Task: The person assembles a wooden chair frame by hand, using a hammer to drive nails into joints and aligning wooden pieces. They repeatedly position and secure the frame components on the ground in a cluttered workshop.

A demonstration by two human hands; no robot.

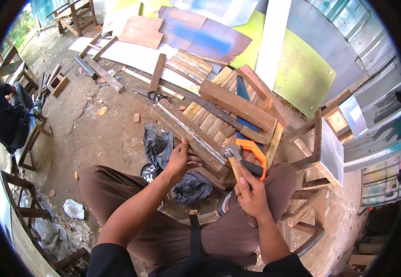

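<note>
My right hand [251, 193] is wrapped round the wooden handle of a hammer [232, 152]. The hammer's metal head is up, close to the near end of a thick wooden beam [191, 136] with a whitish strip along its top. My left hand [182, 160] is at the near side of this beam, fingers apart, with no held object showing. Right beside the hammer lies a handsaw [257, 154] with an orange and black handle; its blue blade runs away under a brown timber block [237, 105].
A slatted wooden pallet [213, 121] carries the timber. Black plastic bags [189, 187] lie between my legs. Painted sheets [297, 69] cover the ground beyond. A small stool [325, 152] stands at the right. Another person [9, 115] sits at the far left.
</note>
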